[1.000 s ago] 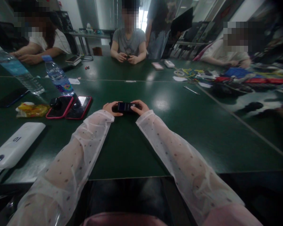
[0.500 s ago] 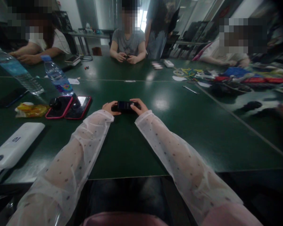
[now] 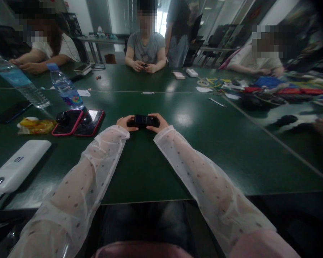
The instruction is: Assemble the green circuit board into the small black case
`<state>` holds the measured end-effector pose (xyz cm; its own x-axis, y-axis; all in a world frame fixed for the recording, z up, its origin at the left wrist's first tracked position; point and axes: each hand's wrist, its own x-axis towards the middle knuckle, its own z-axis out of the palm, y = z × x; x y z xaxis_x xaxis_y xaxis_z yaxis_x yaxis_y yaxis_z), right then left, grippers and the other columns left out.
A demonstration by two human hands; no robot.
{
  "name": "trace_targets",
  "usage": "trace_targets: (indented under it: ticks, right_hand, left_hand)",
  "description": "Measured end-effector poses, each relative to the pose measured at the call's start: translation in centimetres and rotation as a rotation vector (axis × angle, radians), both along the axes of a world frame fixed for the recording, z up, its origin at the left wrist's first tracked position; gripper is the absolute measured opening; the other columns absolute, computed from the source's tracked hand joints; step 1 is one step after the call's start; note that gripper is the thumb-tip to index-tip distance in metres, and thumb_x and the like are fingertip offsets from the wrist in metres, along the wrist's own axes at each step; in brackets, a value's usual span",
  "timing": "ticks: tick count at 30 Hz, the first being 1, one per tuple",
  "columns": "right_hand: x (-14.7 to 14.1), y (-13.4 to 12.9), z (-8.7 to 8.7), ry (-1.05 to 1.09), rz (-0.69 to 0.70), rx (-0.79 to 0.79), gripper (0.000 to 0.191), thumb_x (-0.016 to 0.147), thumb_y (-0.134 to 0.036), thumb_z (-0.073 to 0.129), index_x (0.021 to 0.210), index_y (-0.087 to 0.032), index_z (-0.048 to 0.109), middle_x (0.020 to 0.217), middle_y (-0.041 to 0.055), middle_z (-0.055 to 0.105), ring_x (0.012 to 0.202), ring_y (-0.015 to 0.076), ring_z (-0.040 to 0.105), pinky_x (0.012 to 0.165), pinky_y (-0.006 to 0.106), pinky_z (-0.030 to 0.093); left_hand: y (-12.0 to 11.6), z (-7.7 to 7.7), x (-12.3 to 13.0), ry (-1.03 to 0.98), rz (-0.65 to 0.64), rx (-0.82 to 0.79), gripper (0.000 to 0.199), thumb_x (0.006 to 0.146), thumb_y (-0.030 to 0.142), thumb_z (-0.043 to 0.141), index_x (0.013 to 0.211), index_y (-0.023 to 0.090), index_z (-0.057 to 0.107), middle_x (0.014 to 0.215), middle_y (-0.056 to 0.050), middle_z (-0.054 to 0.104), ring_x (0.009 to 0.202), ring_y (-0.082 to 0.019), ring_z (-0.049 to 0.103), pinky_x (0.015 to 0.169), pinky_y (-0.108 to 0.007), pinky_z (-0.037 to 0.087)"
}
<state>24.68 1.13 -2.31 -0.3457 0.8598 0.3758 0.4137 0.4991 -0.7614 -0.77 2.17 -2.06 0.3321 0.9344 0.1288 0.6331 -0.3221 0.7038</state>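
A small black handheld device [image 3: 143,121] with a dim lit screen is held level just over the green table [image 3: 145,168]; its exact kind is unclear. My left hand [image 3: 124,123] grips its left end, thumb along the lower edge. Around the right end closes my right hand [image 3: 161,123], with the thumb at the lower right edge. The fingers behind the device are mostly hidden. Sheer white dotted sleeves cover both forearms. To the left of my left hand lie two phones in pink-red cases, one dark-screened [image 3: 90,123] and one [image 3: 71,123] with a round black object on it.
A white power bank [image 3: 21,165], a yellow snack packet [image 3: 36,126] and two water bottles, one large [image 3: 21,82] and one small [image 3: 66,89], are on the left. Cables and coloured items [image 3: 274,87] pile up at right. Several people are around the table.
My right thumb has slid off the device's face, down to its lower right edge. The device and my left hand stay in place.
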Motion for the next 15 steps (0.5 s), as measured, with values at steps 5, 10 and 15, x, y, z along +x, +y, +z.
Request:
trace_targets:
  ticks: [5, 10, 15]
  right_hand:
    - [-0.4, 0.2, -0.2, 0.097, 0.005, -0.036, 0.059, 0.067, -0.043, 0.078, 0.118, -0.025, 0.055, 0.117, 0.0075, 0.063, 0.110, 0.0264, 0.063, 0.100, 0.048, 0.048]
    - [0.1, 0.9, 0.3, 0.290, -0.016, -0.078, 0.072, 0.059, -0.060, 0.080, 0.116, -0.025, 0.054, 0.114, 0.0085, 0.064, 0.111, 0.0271, 0.063, 0.103, 0.047, 0.047]
    - [3.3, 2.3, 1.3, 0.392, -0.179, -0.081, 0.081, 0.057, -0.067, 0.078, 0.119, -0.025, 0.050, 0.107, 0.0091, 0.067, 0.104, 0.0283, 0.065, 0.098, 0.048, 0.050]
  left_hand:
    - [-0.1, 0.1, 0.0, 0.030, 0.034, -0.020, 0.075, 0.062, 0.042, 0.080, 0.129, 0.021, 0.055, 0.124, -0.011, 0.068, 0.124, -0.031, 0.059, 0.110, -0.051, 0.038]
    - [-0.1, 0.1, 0.0, -0.062, 0.018, -0.058, 0.077, 0.059, 0.040, 0.083, 0.129, 0.020, 0.057, 0.125, -0.011, 0.067, 0.125, -0.033, 0.058, 0.111, -0.052, 0.037]
    - [-0.1, 0.2, 0.0, -0.155, -0.030, -0.082, 0.077, 0.057, 0.038, 0.084, 0.128, 0.020, 0.059, 0.126, -0.011, 0.067, 0.126, -0.033, 0.057, 0.114, -0.055, 0.030]
